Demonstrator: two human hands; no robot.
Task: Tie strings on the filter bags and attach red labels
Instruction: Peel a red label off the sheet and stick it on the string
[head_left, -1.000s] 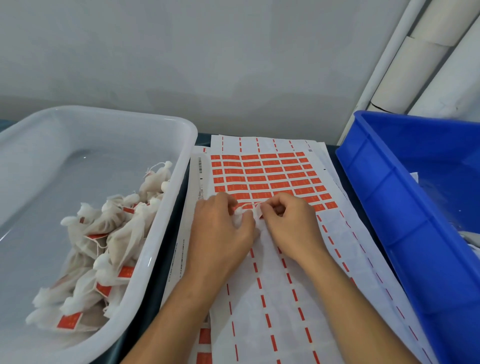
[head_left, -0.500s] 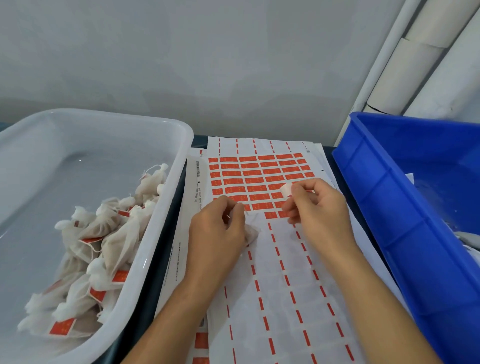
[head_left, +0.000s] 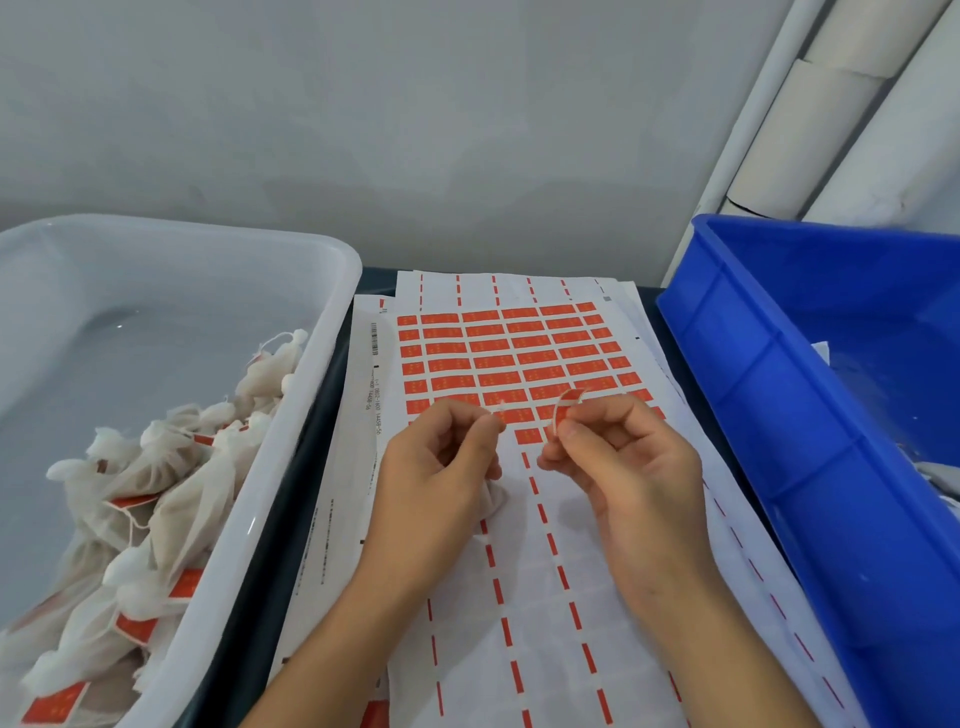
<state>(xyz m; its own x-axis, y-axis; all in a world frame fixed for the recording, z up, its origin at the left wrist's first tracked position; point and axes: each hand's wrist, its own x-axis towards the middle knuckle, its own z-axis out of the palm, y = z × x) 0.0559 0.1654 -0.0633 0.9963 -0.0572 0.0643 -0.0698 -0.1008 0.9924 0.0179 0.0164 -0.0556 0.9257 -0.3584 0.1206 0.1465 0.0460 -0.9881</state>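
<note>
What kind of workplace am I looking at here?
Probably a small hand-packing bench: a white tub of finished filter bags, a sheet of red labels, and a blue crate.

A sheet of red labels (head_left: 514, 358) lies flat on the dark counter (head_left: 291, 530). Over its near part, the right hand (head_left: 623, 467) pinches a peeled, curled red label (head_left: 566, 410), and the left hand (head_left: 441, 467) holds a white filter bag (head_left: 493, 499) and pinches its string. Left of the sheet, a white tub (head_left: 291, 467) holds tied, labelled bags (head_left: 171, 493); right of it stands a blue bin (head_left: 779, 415).
</note>
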